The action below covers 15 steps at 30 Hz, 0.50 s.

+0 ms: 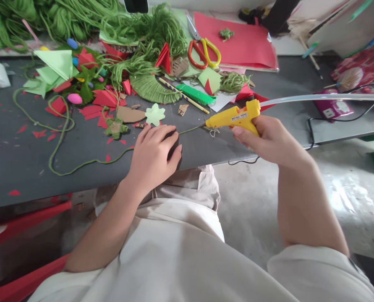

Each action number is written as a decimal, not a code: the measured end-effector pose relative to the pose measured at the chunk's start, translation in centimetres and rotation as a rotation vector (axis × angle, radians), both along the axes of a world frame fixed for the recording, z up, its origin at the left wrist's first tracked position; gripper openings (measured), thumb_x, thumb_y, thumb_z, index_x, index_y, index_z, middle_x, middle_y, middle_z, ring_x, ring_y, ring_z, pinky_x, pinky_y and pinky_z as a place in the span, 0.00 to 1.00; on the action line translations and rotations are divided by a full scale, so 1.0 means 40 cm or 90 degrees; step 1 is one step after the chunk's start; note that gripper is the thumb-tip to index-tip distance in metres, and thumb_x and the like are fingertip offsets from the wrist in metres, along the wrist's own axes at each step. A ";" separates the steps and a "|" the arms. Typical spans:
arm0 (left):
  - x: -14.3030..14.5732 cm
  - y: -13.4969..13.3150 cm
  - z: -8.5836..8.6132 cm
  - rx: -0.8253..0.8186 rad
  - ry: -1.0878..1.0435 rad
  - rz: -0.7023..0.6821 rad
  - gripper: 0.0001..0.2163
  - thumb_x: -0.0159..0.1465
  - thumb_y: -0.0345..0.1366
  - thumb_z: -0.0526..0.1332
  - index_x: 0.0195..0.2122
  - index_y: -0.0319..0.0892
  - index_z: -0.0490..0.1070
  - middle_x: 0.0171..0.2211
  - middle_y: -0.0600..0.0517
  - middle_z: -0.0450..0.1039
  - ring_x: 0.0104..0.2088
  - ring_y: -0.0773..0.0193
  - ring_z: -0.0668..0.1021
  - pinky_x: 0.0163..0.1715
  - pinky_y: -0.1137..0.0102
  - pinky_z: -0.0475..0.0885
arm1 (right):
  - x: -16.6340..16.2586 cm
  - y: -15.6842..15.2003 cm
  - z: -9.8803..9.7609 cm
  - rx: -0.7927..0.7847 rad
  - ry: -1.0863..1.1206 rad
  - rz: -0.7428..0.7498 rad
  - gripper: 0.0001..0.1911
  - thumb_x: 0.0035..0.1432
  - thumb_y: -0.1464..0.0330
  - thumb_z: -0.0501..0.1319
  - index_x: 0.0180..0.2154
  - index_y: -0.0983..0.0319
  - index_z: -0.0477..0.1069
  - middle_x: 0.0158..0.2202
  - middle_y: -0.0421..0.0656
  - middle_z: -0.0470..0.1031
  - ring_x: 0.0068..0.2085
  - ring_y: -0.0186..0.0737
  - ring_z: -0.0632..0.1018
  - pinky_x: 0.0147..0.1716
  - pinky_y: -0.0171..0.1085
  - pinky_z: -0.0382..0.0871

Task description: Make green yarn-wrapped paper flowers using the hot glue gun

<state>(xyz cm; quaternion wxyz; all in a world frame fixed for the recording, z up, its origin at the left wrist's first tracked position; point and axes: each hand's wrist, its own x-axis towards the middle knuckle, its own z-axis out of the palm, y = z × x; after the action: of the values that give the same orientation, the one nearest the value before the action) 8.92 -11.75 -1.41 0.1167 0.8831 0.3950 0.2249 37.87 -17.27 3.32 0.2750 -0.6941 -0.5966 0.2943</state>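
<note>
My right hand (pixel 273 138) is closed around the handle of a yellow glue gun (pixel 234 117), a clear glue stick (pixel 315 97) jutting from its back. The gun's nozzle points left, at the end of a strand of green yarn (pixel 189 131). My left hand (pixel 155 153) lies palm down at the table edge, fingers spread and thumb apart, over that strand. The yarn runs beneath it and out to the left; what lies under the palm is hidden. Just beyond my left fingers are a pale green paper flower (pixel 155 114) and a yarn-wrapped star (pixel 115 127).
Behind the hands lie a yarn-wrapped arc (pixel 152 89), a pencil (pixel 187 98), a green comb (pixel 196 94), scissors (pixel 205 52) and a red sheet (pixel 237 40). Green yarn bundles (pixel 64 21) fill the back left. A purple box (pixel 333 108) and black cord (pixel 311 130) are right.
</note>
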 end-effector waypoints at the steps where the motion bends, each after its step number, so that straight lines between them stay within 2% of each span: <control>1: 0.000 0.000 -0.001 0.002 0.000 0.000 0.15 0.73 0.37 0.56 0.53 0.42 0.80 0.60 0.45 0.78 0.61 0.49 0.77 0.70 0.50 0.62 | 0.001 0.000 0.000 -0.001 -0.003 -0.003 0.20 0.64 0.52 0.63 0.30 0.59 0.62 0.25 0.37 0.63 0.23 0.30 0.61 0.21 0.37 0.55; 15: 0.001 0.000 0.003 -0.004 0.004 0.005 0.15 0.72 0.37 0.57 0.53 0.42 0.81 0.60 0.45 0.78 0.61 0.48 0.77 0.70 0.49 0.63 | 0.003 -0.002 0.001 -0.012 -0.021 -0.029 0.20 0.63 0.53 0.63 0.29 0.58 0.60 0.22 0.36 0.61 0.22 0.29 0.60 0.19 0.36 0.53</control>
<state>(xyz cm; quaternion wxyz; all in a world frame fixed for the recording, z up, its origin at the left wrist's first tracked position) 8.95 -11.76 -1.30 0.1177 0.8819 0.3994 0.2212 38.00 -17.34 3.35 0.2651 -0.7149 -0.5825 0.2818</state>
